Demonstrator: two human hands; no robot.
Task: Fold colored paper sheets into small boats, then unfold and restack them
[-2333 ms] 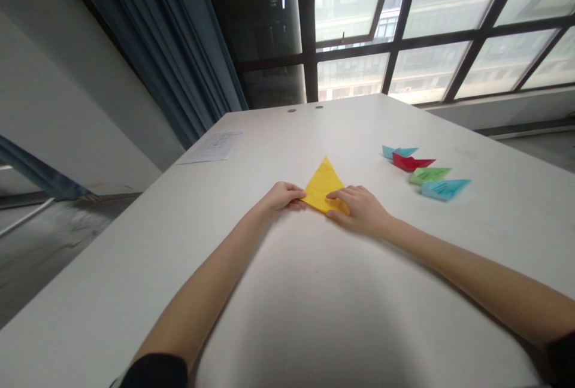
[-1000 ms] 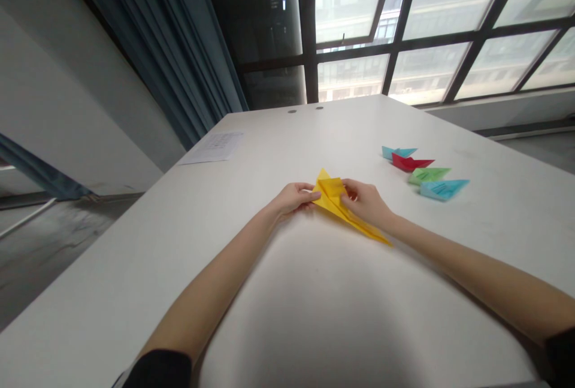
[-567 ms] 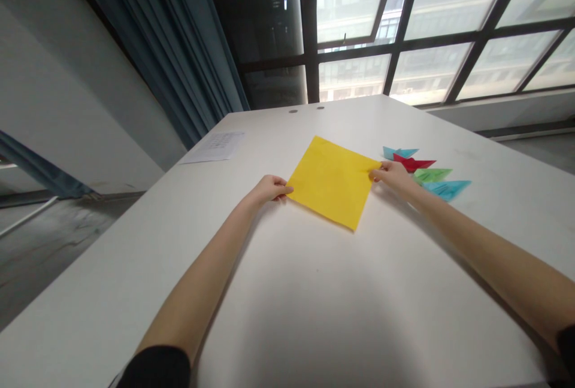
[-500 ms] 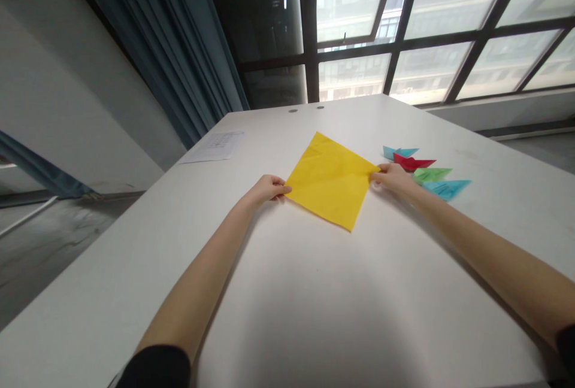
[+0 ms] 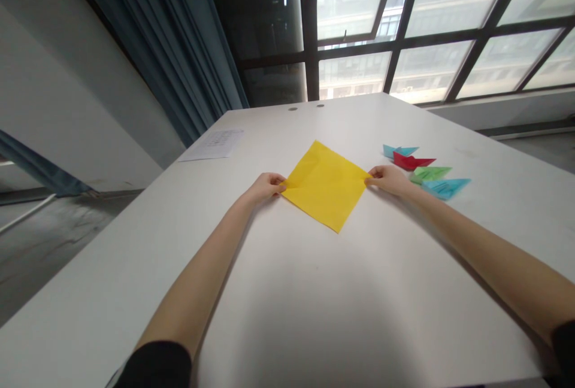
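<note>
a: where's the yellow paper (image 5: 324, 184)?

b: flat on the white table (image 5: 314, 292), lying as a diamond with one corner toward the person. the left hand (image 5: 266, 186) pinches its left corner between thumb and fingers, and the right hand (image 5: 390, 179) pinches the right corner the same way.

a: what could go wrong?

b: i'd say uneven pull. if one hand tugs harder, the sheet could skew or slide on the smooth top. a tight pinch could crumple or tear a corner.

a: and the neighbours?

b: the red folded paper (image 5: 411, 161) and green folded paper (image 5: 429, 173) lie just beside the right hand, so a sideways sweep of that wrist could knock them. the white sheet (image 5: 212, 145) lies well apart, far left.
</note>
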